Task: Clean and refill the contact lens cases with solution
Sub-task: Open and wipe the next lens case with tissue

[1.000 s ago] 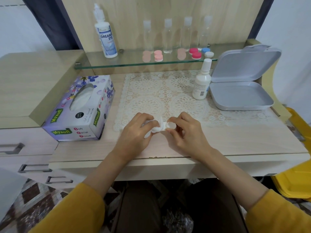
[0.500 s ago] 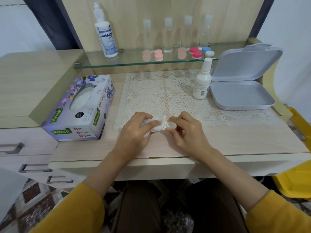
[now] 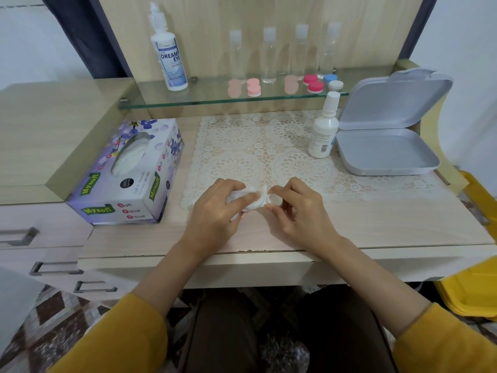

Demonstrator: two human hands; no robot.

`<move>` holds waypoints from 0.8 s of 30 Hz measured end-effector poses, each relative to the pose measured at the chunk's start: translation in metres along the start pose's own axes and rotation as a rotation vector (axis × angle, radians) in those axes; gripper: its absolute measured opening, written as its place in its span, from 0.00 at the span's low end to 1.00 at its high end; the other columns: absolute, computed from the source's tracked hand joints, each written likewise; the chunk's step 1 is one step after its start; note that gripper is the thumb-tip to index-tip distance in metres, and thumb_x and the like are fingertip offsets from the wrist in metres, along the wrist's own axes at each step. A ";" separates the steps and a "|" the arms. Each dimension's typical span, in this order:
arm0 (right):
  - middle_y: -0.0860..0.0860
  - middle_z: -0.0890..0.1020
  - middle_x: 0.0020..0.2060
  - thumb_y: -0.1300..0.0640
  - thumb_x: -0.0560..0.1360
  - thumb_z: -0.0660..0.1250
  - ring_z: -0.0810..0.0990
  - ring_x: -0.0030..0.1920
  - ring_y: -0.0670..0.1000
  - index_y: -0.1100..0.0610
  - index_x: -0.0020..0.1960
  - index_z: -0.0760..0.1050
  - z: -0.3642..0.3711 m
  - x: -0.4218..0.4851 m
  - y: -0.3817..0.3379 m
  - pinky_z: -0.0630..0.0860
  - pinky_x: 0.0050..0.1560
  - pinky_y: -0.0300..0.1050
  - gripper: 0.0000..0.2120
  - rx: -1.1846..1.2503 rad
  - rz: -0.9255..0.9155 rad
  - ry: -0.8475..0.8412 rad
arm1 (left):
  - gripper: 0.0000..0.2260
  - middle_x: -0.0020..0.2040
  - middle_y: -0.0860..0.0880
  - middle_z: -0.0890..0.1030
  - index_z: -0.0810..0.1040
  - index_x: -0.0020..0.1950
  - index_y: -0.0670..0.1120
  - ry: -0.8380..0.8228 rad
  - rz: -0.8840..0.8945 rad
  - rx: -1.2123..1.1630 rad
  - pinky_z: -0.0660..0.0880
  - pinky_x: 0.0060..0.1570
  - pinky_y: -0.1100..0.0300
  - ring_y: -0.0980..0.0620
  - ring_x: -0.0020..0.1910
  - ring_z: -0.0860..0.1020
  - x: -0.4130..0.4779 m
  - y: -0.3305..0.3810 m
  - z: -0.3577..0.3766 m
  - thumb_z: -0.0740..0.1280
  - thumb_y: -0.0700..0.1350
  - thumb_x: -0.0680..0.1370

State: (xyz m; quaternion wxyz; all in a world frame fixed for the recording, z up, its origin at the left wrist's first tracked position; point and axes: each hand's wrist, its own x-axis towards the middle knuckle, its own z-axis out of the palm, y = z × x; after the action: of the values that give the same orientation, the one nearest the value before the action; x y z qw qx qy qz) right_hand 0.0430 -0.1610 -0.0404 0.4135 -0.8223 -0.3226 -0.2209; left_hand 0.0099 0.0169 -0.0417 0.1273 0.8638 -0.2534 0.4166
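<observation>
Case [image 3: 274, 199] sits low over the desk [image 3: 376, 224], pinched in our right hand [image 3: 300, 212]. Our left hand [image 3: 215, 212] presses a tissue [image 3: 251, 197] on it: we wipe. Next we likely need the bottle [image 3: 322, 133].

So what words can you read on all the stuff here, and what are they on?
"DREAM EYE": tall white plastic bottle on the glass shelf.
"Mysoft", "Soft Facial Tissue": purple flowered cardboard tissue box.
Small white plastic bottle: print too small to read.
</observation>
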 end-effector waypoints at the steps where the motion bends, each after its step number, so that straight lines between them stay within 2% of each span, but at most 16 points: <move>1: 0.48 0.66 0.36 0.59 0.69 0.67 0.63 0.31 0.42 0.65 0.47 0.79 0.000 0.000 0.000 0.65 0.37 0.22 0.10 0.000 0.000 -0.003 | 0.14 0.48 0.49 0.69 0.73 0.53 0.49 0.002 0.007 0.001 0.71 0.34 0.61 0.50 0.43 0.71 0.000 0.000 0.000 0.66 0.35 0.70; 4: 0.47 0.66 0.36 0.56 0.70 0.64 0.61 0.28 0.40 0.64 0.47 0.79 0.001 0.000 -0.001 0.64 0.37 0.21 0.12 0.000 -0.001 -0.015 | 0.14 0.45 0.50 0.68 0.75 0.49 0.47 0.012 -0.023 -0.026 0.68 0.36 0.63 0.51 0.41 0.70 0.000 -0.001 0.001 0.68 0.33 0.69; 7: 0.47 0.67 0.36 0.61 0.68 0.69 0.60 0.28 0.37 0.64 0.47 0.79 0.001 -0.001 0.000 0.64 0.36 0.22 0.09 -0.020 -0.001 -0.009 | 0.14 0.45 0.49 0.70 0.74 0.48 0.46 0.009 -0.044 -0.030 0.66 0.39 0.65 0.51 0.41 0.69 0.000 0.000 0.001 0.69 0.33 0.68; 10: 0.48 0.67 0.36 0.61 0.69 0.68 0.62 0.30 0.42 0.65 0.47 0.79 0.001 0.000 0.001 0.64 0.37 0.22 0.09 -0.013 -0.007 0.003 | 0.14 0.45 0.45 0.74 0.74 0.51 0.47 0.002 -0.043 -0.007 0.67 0.39 0.64 0.50 0.43 0.70 0.001 0.001 0.000 0.70 0.35 0.69; 14: 0.48 0.68 0.35 0.65 0.66 0.73 0.62 0.29 0.41 0.64 0.46 0.79 0.002 -0.001 0.003 0.64 0.35 0.23 0.10 -0.026 -0.023 -0.005 | 0.16 0.47 0.50 0.70 0.74 0.52 0.49 -0.027 -0.020 0.000 0.64 0.37 0.66 0.51 0.42 0.70 0.001 -0.001 0.000 0.69 0.35 0.69; 20: 0.49 0.68 0.35 0.66 0.65 0.74 0.62 0.30 0.42 0.64 0.46 0.79 0.003 -0.002 0.004 0.63 0.35 0.23 0.10 -0.020 -0.036 -0.016 | 0.10 0.42 0.51 0.70 0.74 0.47 0.47 0.011 -0.030 -0.024 0.64 0.36 0.64 0.51 0.40 0.68 0.001 -0.001 0.000 0.68 0.36 0.70; 24: 0.50 0.69 0.35 0.64 0.67 0.71 0.63 0.32 0.42 0.64 0.47 0.79 0.002 -0.002 0.002 0.65 0.34 0.27 0.09 -0.010 -0.048 -0.022 | 0.02 0.38 0.47 0.78 0.80 0.42 0.44 0.001 0.000 0.023 0.66 0.36 0.63 0.51 0.41 0.69 0.004 -0.001 -0.001 0.68 0.40 0.71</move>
State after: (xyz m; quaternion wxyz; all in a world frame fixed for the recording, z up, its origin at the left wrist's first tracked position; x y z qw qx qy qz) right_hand 0.0432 -0.1607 -0.0438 0.4003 -0.8188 -0.3457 -0.2232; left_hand 0.0114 0.0168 -0.0379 0.1174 0.8648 -0.2487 0.4200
